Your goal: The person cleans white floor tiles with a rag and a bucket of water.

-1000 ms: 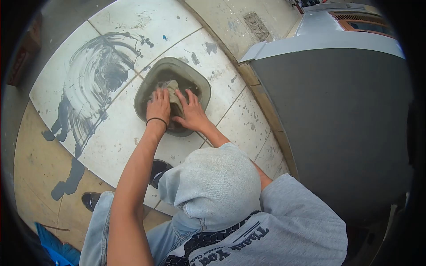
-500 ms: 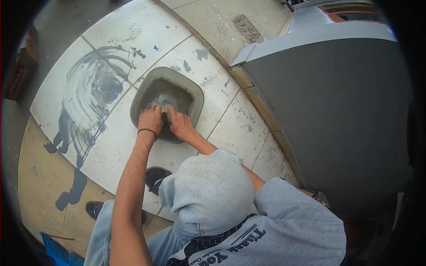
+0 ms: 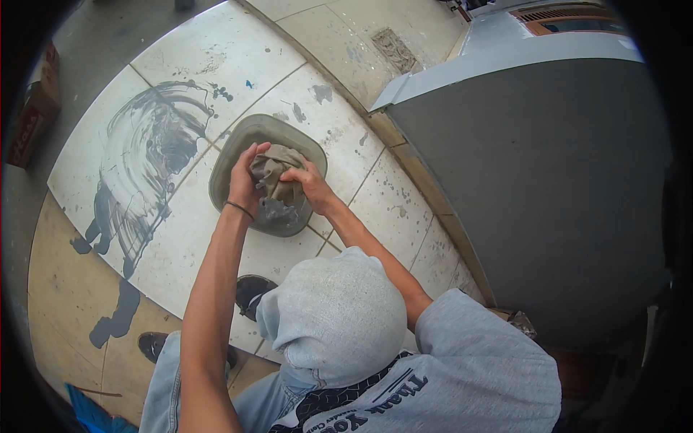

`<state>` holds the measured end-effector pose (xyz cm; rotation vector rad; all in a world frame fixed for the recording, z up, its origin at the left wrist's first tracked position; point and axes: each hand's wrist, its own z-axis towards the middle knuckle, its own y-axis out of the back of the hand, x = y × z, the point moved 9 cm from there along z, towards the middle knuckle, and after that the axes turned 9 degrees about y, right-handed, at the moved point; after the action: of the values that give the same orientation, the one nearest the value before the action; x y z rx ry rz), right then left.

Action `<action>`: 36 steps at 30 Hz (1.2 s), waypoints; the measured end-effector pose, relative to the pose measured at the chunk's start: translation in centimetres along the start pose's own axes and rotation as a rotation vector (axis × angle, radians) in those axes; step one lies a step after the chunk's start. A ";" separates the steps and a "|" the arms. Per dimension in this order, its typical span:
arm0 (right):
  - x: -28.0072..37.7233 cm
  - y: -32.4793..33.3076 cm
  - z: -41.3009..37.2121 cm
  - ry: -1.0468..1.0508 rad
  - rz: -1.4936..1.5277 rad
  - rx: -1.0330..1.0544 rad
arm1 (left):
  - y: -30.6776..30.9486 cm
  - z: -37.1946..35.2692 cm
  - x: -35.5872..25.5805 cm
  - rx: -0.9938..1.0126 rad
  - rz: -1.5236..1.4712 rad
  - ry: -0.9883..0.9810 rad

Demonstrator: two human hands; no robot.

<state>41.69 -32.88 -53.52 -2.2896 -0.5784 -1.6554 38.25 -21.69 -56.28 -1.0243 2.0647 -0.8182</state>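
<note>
A wet grey-brown cloth [image 3: 283, 163] is bunched up over a greenish-grey plastic basin [image 3: 317, 148] that stands on the white tiles. My left hand [image 3: 245, 179] holds the cloth's left side, its fingers partly curled against it. From the right, my right hand [image 3: 315, 189] grips the cloth with the thumb on top and the other fingers largely hidden. Below the cloth, cloudy grey water [image 3: 276, 215] shows in the basin.
Smeared grey paint [image 3: 162, 137] covers tiles left of the basin. A grey panel [image 3: 534, 187] rises on the right beside a raised tile edge. My shoe [image 3: 253, 294] is close to the basin. A red box [image 3: 35, 119] stands at far left.
Both hands have lifted the cloth up from the basin's water. It was squeezed small between close-set fists; now it is bunched wider, with the hands farther apart.
</note>
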 end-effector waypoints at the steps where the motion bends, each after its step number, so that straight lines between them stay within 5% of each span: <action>1: -1.0 -0.2 0.3 -0.003 0.072 -0.001 | -0.4 0.9 0.8 -0.001 -0.002 -0.003; 4: -3.9 -1.3 1.0 0.060 0.284 -0.090 | 1.2 3.4 0.4 -0.205 0.003 -0.399; 8: -1.9 -3.6 0.4 0.088 0.412 -0.259 | 1.9 1.4 -0.1 -0.587 0.217 -0.550; 13: -4.7 -2.3 1.1 0.014 0.443 -0.296 | 1.2 0.1 0.0 -0.619 0.267 -0.450; 15: -4.5 -3.2 1.2 -0.013 0.445 -0.163 | 2.0 1.4 1.0 -0.581 0.290 -0.332; 19: -1.8 -1.9 0.1 0.191 0.151 -0.328 | 3.1 2.3 1.3 -0.728 0.583 -0.359; 21: 0.0 -1.8 0.1 0.341 -0.050 -0.288 | 2.1 1.9 0.7 -0.734 0.752 -0.541; 24: -0.1 -1.0 -0.5 0.325 -0.190 -0.322 | 1.5 1.9 0.9 -0.708 0.857 -0.550; 25: -0.2 -0.6 -0.4 0.326 -0.192 -0.322 | 1.4 1.8 0.7 -0.707 0.856 -0.551; 27: -0.2 -0.5 0.1 0.302 -0.383 -0.263 | 2.9 3.6 2.7 -0.564 0.478 -0.246; 28: -0.3 -0.2 0.4 0.303 -0.381 -0.265 | 2.8 3.8 2.8 -0.564 0.481 -0.247; 30: -0.3 0.2 0.5 0.322 -0.346 -0.267 | 1.9 1.3 0.6 -0.783 0.640 -0.647; 33: -1.3 -0.4 0.5 0.279 -0.256 -0.227 | 2.0 0.4 0.2 -0.956 0.708 -0.766; 36: -1.1 -0.1 0.3 0.284 -0.323 -0.274 | 1.2 0.4 -0.2 -0.750 0.732 -0.531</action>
<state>41.62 -32.84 -54.64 -2.1602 -0.7214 -2.2933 38.16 -21.00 -57.32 -0.6247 2.0319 0.5812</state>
